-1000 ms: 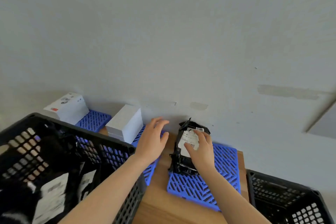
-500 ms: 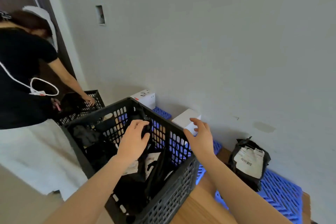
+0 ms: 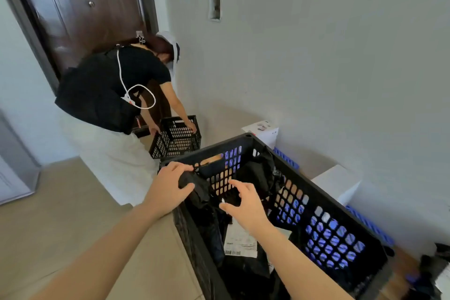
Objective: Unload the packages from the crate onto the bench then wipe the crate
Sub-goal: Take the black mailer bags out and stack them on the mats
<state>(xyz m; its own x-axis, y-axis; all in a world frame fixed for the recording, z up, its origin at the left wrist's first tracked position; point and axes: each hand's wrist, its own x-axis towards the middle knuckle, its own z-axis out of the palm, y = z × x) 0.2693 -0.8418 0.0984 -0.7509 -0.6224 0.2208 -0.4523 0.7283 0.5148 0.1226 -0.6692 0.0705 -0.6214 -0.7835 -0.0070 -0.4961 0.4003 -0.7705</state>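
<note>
Gripped in the left hand is a black package, held at the left rim of the crate. Over the crate's middle the right hand is spread wide, nothing held. Other packages are seen inside the crate, a white box just behind it.

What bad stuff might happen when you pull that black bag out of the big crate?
1. The left hand grips the black package by one end only, so it might slip and fall back in or onto the floor.
2. Other black packages lie piled beside it in the crate; pulling may drag one over the rim.
3. Another person bends close by; a wide swing could bump them.
</note>
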